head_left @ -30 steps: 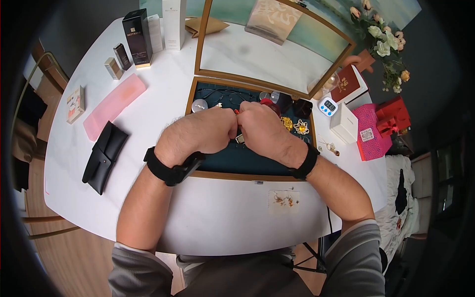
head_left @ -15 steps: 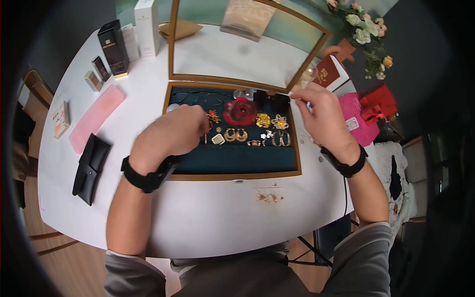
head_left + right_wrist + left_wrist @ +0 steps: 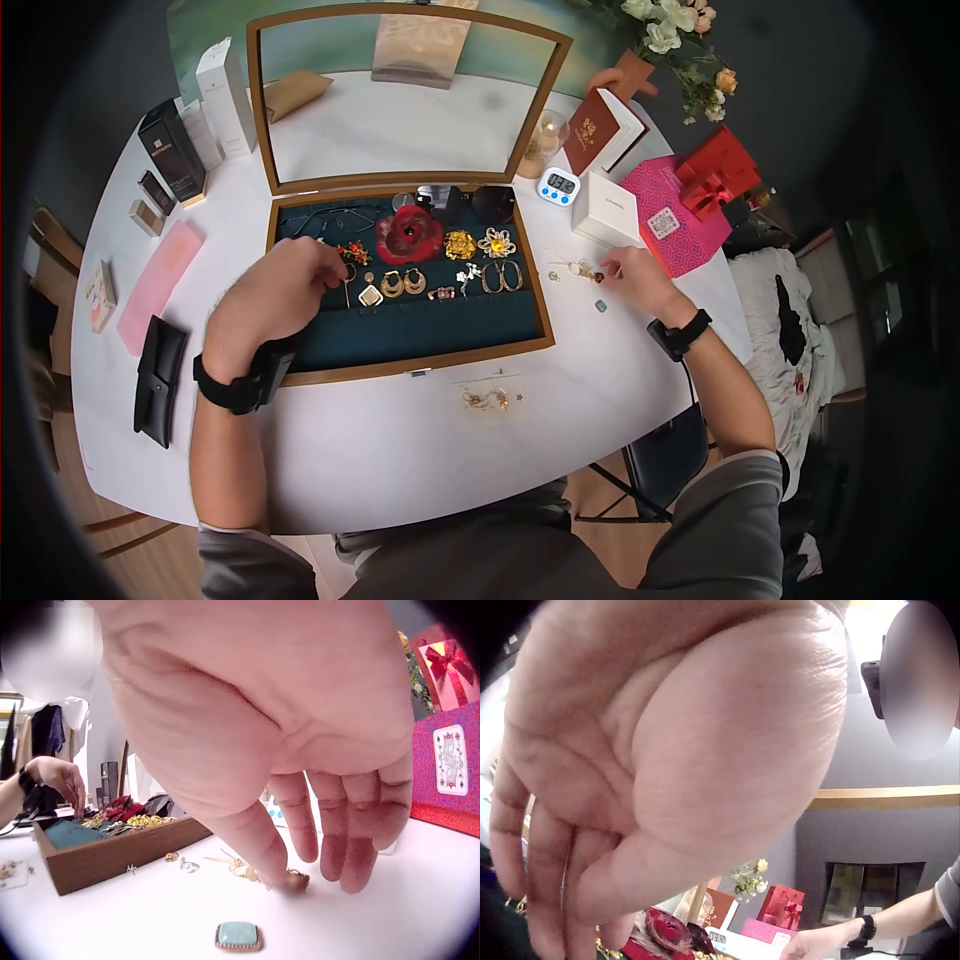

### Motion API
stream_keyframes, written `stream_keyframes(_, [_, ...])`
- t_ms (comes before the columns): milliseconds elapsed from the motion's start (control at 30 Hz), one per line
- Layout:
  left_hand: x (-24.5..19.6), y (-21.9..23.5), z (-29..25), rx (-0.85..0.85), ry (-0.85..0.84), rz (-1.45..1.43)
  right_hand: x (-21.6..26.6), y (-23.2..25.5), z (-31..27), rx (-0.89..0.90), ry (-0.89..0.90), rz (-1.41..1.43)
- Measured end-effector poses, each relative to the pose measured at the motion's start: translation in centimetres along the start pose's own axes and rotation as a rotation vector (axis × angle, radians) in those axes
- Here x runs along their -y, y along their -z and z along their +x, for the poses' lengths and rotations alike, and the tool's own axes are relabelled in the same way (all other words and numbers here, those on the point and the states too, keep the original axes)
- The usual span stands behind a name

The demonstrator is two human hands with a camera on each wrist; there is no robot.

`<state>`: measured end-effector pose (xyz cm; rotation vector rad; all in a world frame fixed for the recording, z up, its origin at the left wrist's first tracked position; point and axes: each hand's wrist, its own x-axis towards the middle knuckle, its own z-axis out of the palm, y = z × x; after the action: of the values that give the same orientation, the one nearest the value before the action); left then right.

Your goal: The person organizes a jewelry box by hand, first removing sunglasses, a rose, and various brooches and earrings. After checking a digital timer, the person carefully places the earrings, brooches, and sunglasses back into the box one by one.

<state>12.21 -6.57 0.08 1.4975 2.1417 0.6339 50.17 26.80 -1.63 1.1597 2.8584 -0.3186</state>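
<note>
My left hand (image 3: 268, 292) hovers over the left side of an open wooden jewelry box (image 3: 420, 370), fingers hanging down loosely. Beside its fingertips lie a red-orange brooch (image 3: 354, 252) and a square pendant (image 3: 370, 296). Farther right in the box are a large red flower (image 3: 409, 236), gold hoop earrings (image 3: 403, 284) and a gold flower brooch (image 3: 460, 245). My right hand (image 3: 642, 282) reaches down to the table right of the box. Its thumb tip is right at a brown piece (image 3: 298, 880) of gold jewelry; the fingers hang straight. A turquoise stone piece (image 3: 239, 935) lies nearer.
The box's glass lid (image 3: 410, 100) stands raised. Around the right hand are a white box (image 3: 604, 210), a timer (image 3: 558, 187) and a pink patterned box (image 3: 672, 225). A small bag of jewelry (image 3: 488, 399) lies in front. Left are a black case (image 3: 158, 382) and cosmetic boxes (image 3: 172, 150).
The hands were together over the box; the right hand has moved away to the jewelry on the table at right. The left hand has stayed over the box's left side. The head view has shifted.
</note>
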Motion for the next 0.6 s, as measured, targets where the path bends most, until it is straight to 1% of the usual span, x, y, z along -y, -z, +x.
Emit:
stream_keyframes(67, [0.0, 0.3, -0.1, -0.029, 0.008, -0.014, 0.4, -0.5, -0.1, 0.064, -0.021, 0.043])
stream_keyframes(167, [0.0, 0.6, 0.0, -0.041, 0.002, -0.019, 0.4, -1.2, 0.0, 0.015, 0.018, 0.017])
stream_keyframes(233, [-0.6, 0.9, -0.1, -0.083, -0.012, -0.002, 0.1, -1.2, 0.2, 0.010, 0.040, 0.009])
stream_keyframes(300, [-0.9, 0.8, -0.2, -0.084, -0.015, 0.000, 0.1, -1.5, -0.1, 0.009, 0.062, 0.002])
stream_keyframes(367, [-1.3, 0.8, -0.1, -0.097, -0.021, 0.005, 0.2, -1.4, 0.0, -0.014, 0.130, -0.111])
stream_keyframes(400, [-1.5, 0.7, -0.2, -0.116, -0.029, 0.012, 0.2, -1.4, 0.0, -0.017, 0.132, -0.109])
stream_keyframes(467, [-2.1, 0.6, -0.4, -0.133, -0.034, 0.018, 0.2, -1.8, -0.3, -0.028, 0.220, -0.243])
stream_keyframes(533, [-2.9, 0.6, -0.6, -0.181, -0.070, -0.021, -0.1, -2.1, -0.4, -0.051, 0.236, -0.241])
stream_keyframes(600, [-3.2, 0.5, -0.7, -0.181, -0.076, -0.033, 0.3, -1.9, -0.7, -0.074, 0.250, -0.240])
